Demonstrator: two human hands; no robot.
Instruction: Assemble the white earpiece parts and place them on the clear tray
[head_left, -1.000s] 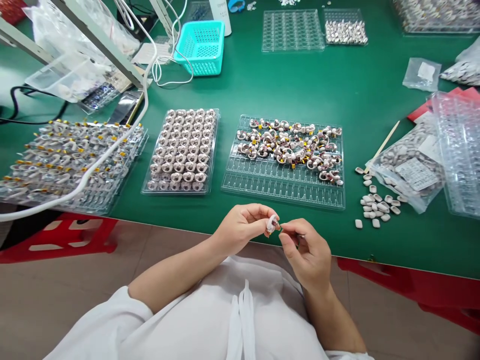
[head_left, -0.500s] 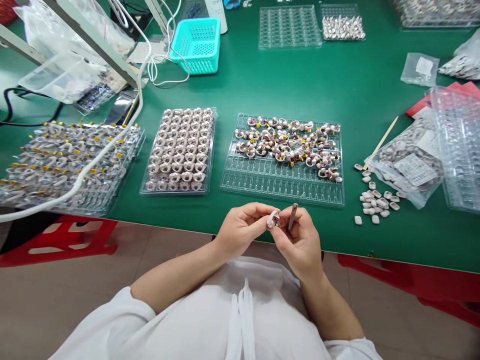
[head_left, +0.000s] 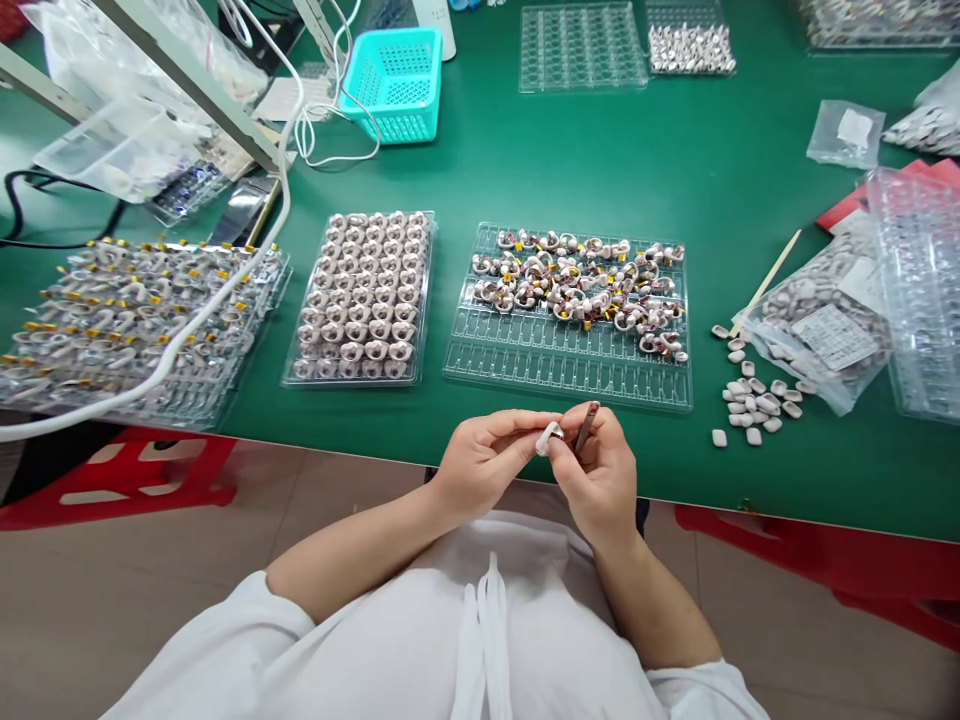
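Close to the table's front edge, my left hand [head_left: 484, 462] pinches a small white curved housing [head_left: 548, 437], which looks like an earphone shell. My right hand [head_left: 600, 475] is closed around a slim brownish metal tool [head_left: 587, 424], apparently tweezers, its end pointing up past the fingers. The right thumb presses against the side of the white housing. Fingers hide part of the housing and most of the tool. Just beyond both hands lies a clear plastic tray [head_left: 525, 378] whose far rows hold similar white looped pieces with yellow tabs [head_left: 592, 290].
Left of it stands a tray [head_left: 420, 375] packed with white shells, then stacked trays [head_left: 202, 400] under a white cable [head_left: 172, 350]. Loose white caps [head_left: 765, 405], a wooden stick [head_left: 772, 275] and a bag [head_left: 832, 335] lie right. A turquoise basket [head_left: 394, 125] sits behind.
The white housing has turned slightly between my fingers, and my right thumb now covers more of its inner side. The metal tool leans a little more to the right.
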